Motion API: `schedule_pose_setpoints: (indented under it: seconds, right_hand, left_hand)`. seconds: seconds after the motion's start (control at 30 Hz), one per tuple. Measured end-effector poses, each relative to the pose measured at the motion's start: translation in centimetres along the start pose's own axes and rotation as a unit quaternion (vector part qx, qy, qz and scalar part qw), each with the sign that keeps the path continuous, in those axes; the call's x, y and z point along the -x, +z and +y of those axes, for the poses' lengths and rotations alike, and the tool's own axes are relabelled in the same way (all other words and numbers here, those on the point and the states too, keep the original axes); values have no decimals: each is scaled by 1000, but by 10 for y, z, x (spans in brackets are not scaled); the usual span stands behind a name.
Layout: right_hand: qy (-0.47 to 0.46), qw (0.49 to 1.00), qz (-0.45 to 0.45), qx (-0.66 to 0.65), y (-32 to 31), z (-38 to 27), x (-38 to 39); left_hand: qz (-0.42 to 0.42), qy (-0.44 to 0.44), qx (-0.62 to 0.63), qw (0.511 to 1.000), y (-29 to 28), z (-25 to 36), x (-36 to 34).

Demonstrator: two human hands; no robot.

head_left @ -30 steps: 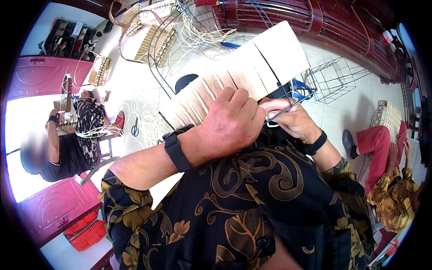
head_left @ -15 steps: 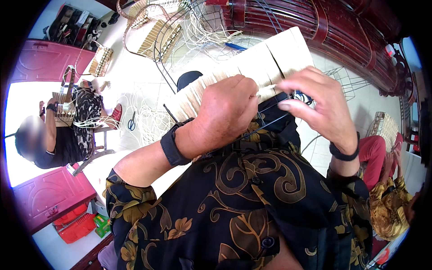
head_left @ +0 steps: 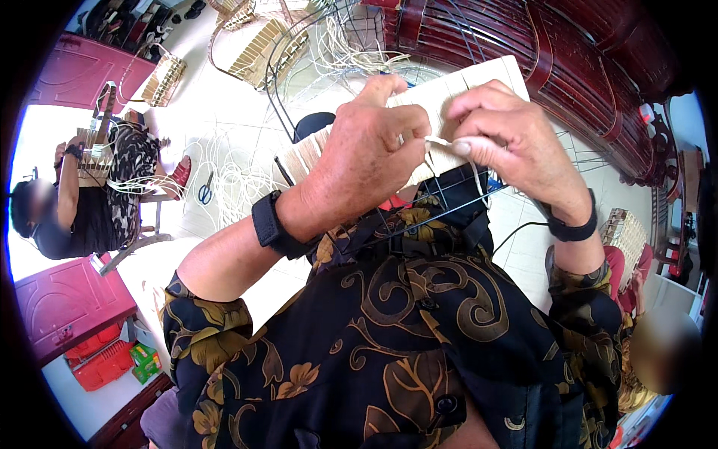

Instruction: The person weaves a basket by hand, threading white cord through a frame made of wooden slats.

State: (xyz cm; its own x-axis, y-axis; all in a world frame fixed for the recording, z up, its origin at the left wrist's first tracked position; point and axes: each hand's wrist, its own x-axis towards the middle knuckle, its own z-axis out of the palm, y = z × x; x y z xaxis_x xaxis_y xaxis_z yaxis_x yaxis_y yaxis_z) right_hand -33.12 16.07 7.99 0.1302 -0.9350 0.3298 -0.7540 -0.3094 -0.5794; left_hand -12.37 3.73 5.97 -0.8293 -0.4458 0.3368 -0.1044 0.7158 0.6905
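In front of me a cream, cord-wrapped panel (head_left: 499,75) slants up to the right on a black wire frame (head_left: 441,218). My left hand (head_left: 366,142) is over the panel's middle; thumb and forefinger pinch one end of a short white cord (head_left: 439,141), while the other fingers curl loosely. On the other side my right hand (head_left: 516,142) pinches the same cord between thumb and fingers, close to the panel's lower edge. A loose length of cord hangs below my right hand beside the frame. Both hands hide part of the panel.
Loose cords (head_left: 243,183) and scissors (head_left: 205,191) lie on the floor at left. A seated person (head_left: 75,202) there handles a basket (head_left: 96,153). More baskets (head_left: 269,56) stand at the back, near a dark red wooden bench (head_left: 486,34). Another person sits at right near a woven basket (head_left: 622,236).
My right hand has moved slightly up and its fingers have curled in on the cord. My left hand has turned, its fingers looser and more apart. The panel has shifted slightly right in view.
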Motion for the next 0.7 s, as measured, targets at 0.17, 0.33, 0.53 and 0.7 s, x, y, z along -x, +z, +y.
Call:
schedule_pose_setpoints:
  seconds: [0.17, 0.33, 0.53, 0.7]
  right_hand:
    - [68, 985, -18, 158, -48, 10, 6]
    - [160, 959, 31, 232, -100, 28, 22]
    - [13, 972, -79, 220, -77, 15, -38]
    - [-52, 968, -237, 61, -42, -2, -82]
  left_hand:
    - [-16, 17, -8, 1000, 1, 2, 14]
    - [-9, 26, -45, 999, -4, 14, 22]
    - [-12, 10, -39, 999, -6, 19, 30]
    - [0, 7, -51, 999, -5, 25, 33]
